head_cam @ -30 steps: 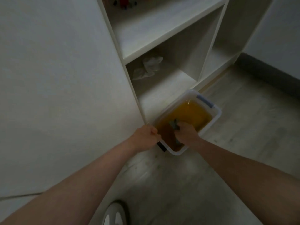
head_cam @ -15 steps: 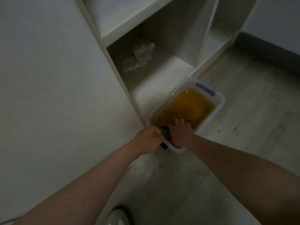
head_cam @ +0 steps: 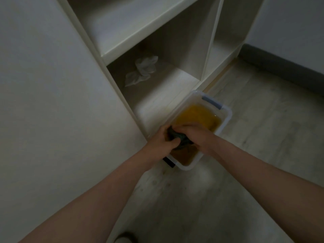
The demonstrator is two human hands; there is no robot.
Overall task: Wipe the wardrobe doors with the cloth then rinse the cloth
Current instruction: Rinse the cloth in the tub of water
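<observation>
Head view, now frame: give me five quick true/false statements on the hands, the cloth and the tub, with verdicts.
1. Both hands grip the dark bunched cloth. True: the left hand and the right hand close on it from either side.
2. The clear plastic tub with blue-grey handles stands on a shelf. False: it stands on the pale wood floor, in front of the white open shelving unit.
3. The liquid in the tub is yellowish-brown. True.
4. The bottom shelf compartment holds a folded towel. False: a crumpled white plastic bag lies there.
5. The cloth is spread flat on the wardrobe door. False: it is bunched over the tub.
</observation>
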